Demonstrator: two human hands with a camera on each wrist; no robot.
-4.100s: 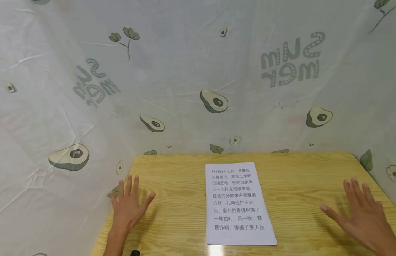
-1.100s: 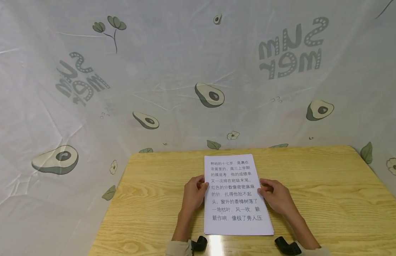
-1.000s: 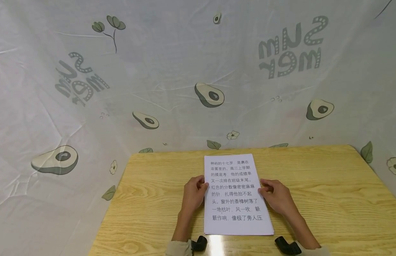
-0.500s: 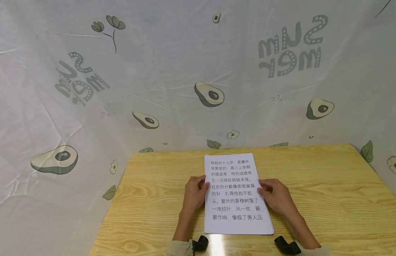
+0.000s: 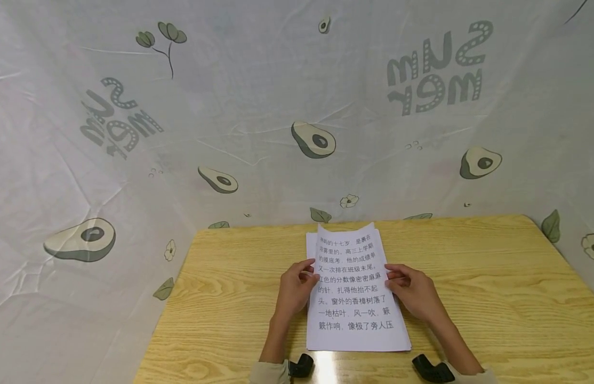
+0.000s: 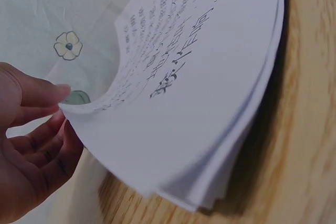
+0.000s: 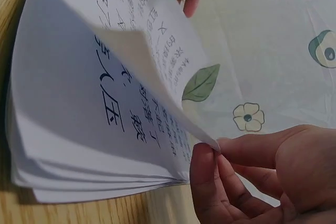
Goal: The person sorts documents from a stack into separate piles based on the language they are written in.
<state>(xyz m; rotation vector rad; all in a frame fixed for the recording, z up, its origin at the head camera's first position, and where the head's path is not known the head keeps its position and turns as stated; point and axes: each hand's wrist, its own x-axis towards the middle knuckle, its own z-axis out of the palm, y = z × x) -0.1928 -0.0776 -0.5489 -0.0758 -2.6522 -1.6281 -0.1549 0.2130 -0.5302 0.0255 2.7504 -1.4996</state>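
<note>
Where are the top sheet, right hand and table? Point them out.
Top sheet (image 5: 351, 284), head view: middle of its printed side.
Right hand (image 5: 415, 293), head view: back of the hand.
Table (image 5: 505, 282), head view: bare wood on its right part.

Two hands, a left hand (image 5: 296, 288) and a right hand (image 5: 414, 292), flank one stack of paper (image 5: 356, 341) bearing nine visible lines of print (image 5: 352, 302) on one wooden table (image 5: 489, 266). Nearer the camera than the stack are two sleeves (image 5: 270, 372) and two black wrist devices (image 5: 432, 369). Beyond and beside it, one cloth backdrop (image 5: 258, 90) carries two "summer" prints (image 5: 428, 88), four large avocados (image 5: 313, 140), three white flowers (image 5: 348, 201) and five single leaves (image 5: 321, 215).
</note>
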